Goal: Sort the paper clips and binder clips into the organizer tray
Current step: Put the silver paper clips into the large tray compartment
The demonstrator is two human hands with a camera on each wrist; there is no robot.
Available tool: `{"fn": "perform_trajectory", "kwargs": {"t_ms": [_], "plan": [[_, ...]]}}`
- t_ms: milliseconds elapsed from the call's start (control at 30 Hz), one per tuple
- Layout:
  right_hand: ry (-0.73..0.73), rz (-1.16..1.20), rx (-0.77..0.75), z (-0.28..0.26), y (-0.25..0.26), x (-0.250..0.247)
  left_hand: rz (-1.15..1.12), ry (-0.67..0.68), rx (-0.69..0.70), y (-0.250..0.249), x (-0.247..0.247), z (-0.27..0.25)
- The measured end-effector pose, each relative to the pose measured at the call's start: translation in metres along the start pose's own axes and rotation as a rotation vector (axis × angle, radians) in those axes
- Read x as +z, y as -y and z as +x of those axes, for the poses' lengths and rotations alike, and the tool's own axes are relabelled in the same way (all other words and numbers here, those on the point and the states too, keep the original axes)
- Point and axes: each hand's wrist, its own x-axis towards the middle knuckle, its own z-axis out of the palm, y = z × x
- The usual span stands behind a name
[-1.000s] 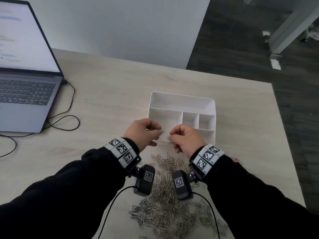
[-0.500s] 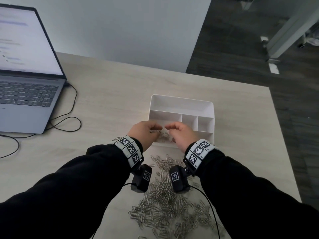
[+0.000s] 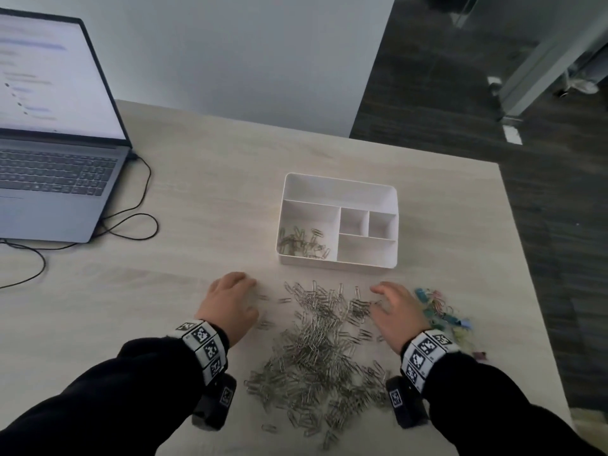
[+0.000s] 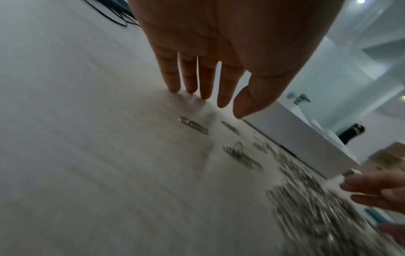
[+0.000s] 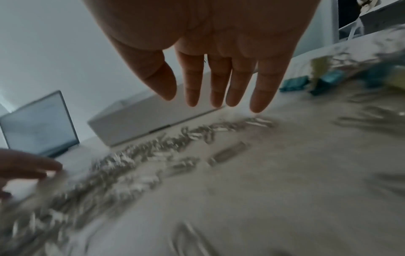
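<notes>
A white organizer tray (image 3: 339,184) stands mid-table, with several silver paper clips (image 3: 304,241) in its large left compartment. A big heap of silver paper clips (image 3: 316,350) lies on the table in front of it. Coloured binder clips (image 3: 441,311) lie in a pile at the heap's right. My left hand (image 3: 230,301) hovers flat at the heap's left edge, fingers (image 4: 206,81) straight and empty. My right hand (image 3: 393,311) is spread over the heap's right edge, fingers (image 5: 219,83) straight, holding nothing.
An open laptop (image 3: 49,153) sits at the far left with a black cable (image 3: 131,225) looping beside it. The table's right edge (image 3: 526,274) runs close past the binder clips, with dark floor beyond.
Both hands have let go of paper clips over the tray's left compartment and drawn back and apart to the two sides of the heap, now with straight fingers.
</notes>
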Motion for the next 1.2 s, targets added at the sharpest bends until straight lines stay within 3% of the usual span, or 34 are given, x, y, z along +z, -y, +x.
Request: {"fn": "perform_trajectory", "kwargs": {"t_ms": [100, 233, 367, 500, 600, 667, 733, 867, 1000, 1100, 1200], "plan": [[0.061, -0.181, -0.019, -0.008, -0.008, 0.017, 0.114, 0.045, 0.126, -0.017, 0.014, -0.014], [0.133, -0.259, -0.213, -0.022, 0.008, 0.041, 0.222, 0.129, 0.293, -0.042, 0.035, -0.029], [0.18, -0.165, -0.349, -0.028, 0.018, 0.047, 0.08, 0.185, 0.384, -0.053, 0.037, -0.04], [0.055, -0.148, -0.318, -0.013, 0.027, 0.039, -0.073, 0.053, 0.259, -0.037, 0.02, -0.036], [0.059, -0.198, -0.191, 0.006, 0.035, 0.037, -0.015, -0.047, 0.076, -0.013, 0.006, -0.028], [0.109, -0.238, -0.151, 0.014, 0.038, 0.04, 0.057, -0.025, -0.062, -0.002, 0.0, -0.025], [0.135, -0.281, -0.206, 0.014, 0.042, 0.047, 0.075, 0.001, -0.114, 0.002, 0.002, -0.027], [0.196, -0.341, -0.412, -0.006, 0.042, 0.061, 0.052, 0.047, -0.061, -0.002, 0.016, -0.04], [0.233, -0.28, -0.503, -0.026, 0.031, 0.057, -0.01, 0.107, 0.072, -0.021, 0.033, -0.051], [0.108, -0.24, -0.418, -0.032, 0.012, 0.047, -0.082, 0.118, 0.112, -0.033, 0.039, -0.049], [-0.058, -0.233, -0.175, -0.033, -0.011, 0.036, -0.056, 0.032, 0.091, -0.041, 0.037, -0.036]]}}
